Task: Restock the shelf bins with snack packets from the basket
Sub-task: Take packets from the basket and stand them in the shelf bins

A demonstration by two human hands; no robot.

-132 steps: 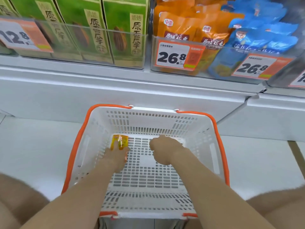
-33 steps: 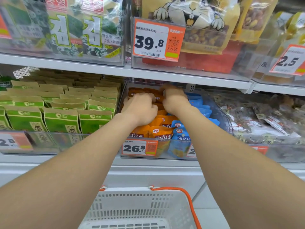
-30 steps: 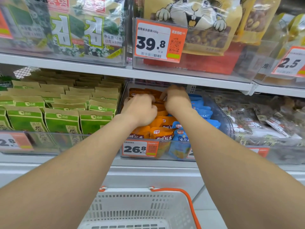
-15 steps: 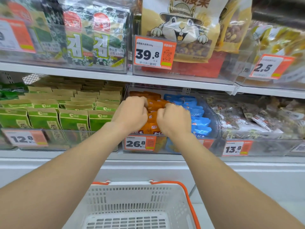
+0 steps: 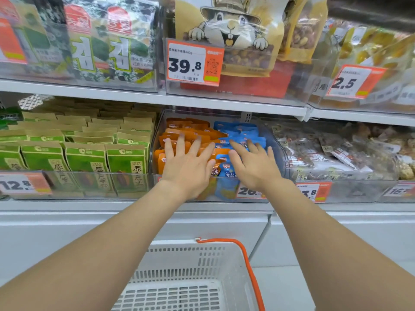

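Both left hand and right hand cover packets.

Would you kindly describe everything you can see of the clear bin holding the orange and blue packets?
The clear bin looks like transparent plastic with rounded corners, beside the green boxes. Orange packets fill its left half, blue packets its right. The left hand and right hand spread flat over them.

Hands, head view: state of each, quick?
Left hand: open, fingers spread over the orange packets, gripping nothing.
Right hand: open, fingers straight over the blue packets, gripping nothing.
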